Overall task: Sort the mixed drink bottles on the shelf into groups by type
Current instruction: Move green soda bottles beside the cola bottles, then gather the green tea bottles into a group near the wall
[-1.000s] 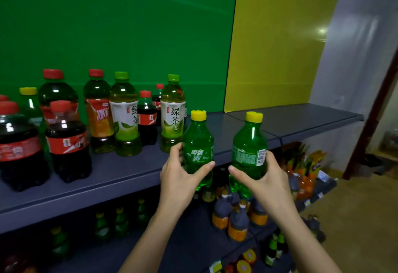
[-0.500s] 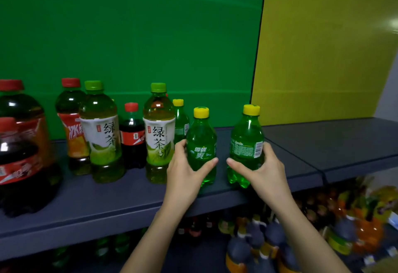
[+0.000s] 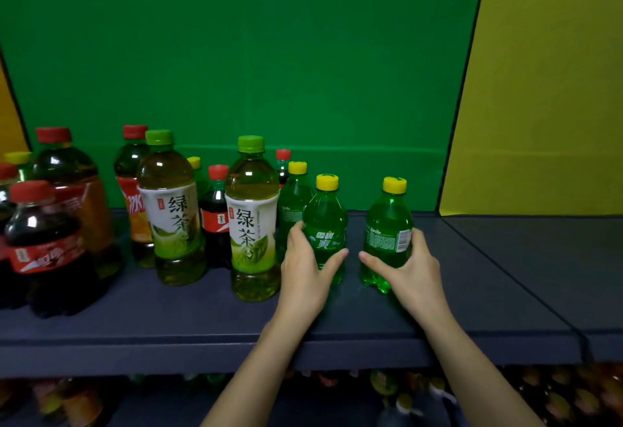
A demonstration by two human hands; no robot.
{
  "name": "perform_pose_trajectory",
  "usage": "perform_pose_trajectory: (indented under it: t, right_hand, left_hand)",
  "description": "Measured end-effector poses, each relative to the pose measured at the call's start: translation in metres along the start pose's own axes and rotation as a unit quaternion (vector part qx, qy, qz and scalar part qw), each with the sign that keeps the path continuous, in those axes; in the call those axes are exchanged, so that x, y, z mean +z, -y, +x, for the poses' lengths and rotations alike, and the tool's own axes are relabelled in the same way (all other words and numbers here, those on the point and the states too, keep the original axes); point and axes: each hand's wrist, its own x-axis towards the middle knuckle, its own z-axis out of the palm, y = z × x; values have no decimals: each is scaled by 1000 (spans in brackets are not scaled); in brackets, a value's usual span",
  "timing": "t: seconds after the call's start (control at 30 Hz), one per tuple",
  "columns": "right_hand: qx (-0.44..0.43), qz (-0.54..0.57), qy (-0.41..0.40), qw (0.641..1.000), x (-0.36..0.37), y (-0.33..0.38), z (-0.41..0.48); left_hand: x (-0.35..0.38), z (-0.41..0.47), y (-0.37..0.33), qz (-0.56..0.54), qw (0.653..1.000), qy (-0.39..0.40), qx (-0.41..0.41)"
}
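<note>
My left hand (image 3: 305, 268) grips a small green Sprite bottle (image 3: 326, 224) with a yellow cap, standing on the dark shelf (image 3: 202, 318). My right hand (image 3: 409, 268) grips a second Sprite bottle (image 3: 387, 224) a little to the right. A third Sprite bottle (image 3: 293, 204) stands just behind the left one. To the left are two green tea bottles (image 3: 251, 221) (image 3: 170, 211), small cola bottles (image 3: 215, 221), an iced tea bottle (image 3: 133, 197) and large cola bottles (image 3: 45, 248).
Behind the bottles rises a green back panel (image 3: 269, 72), with a yellow panel (image 3: 546, 89) to its right. The right section of shelf (image 3: 539, 258) is bare. A lower shelf holds several blurred bottles (image 3: 404, 389).
Both hands carried the two Sprite bottles inward from the shelf's front edge and set them deeper on the shelf near the green tea. The camera view has shifted left and closer.
</note>
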Motion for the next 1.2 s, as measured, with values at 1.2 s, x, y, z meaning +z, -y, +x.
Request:
perform_pose_trajectory:
  t: [1.2]
  right_hand:
    - [-154,89,99,979,108,81,-55]
  left_hand:
    - [-179,-21,76,125,983,-137,-9]
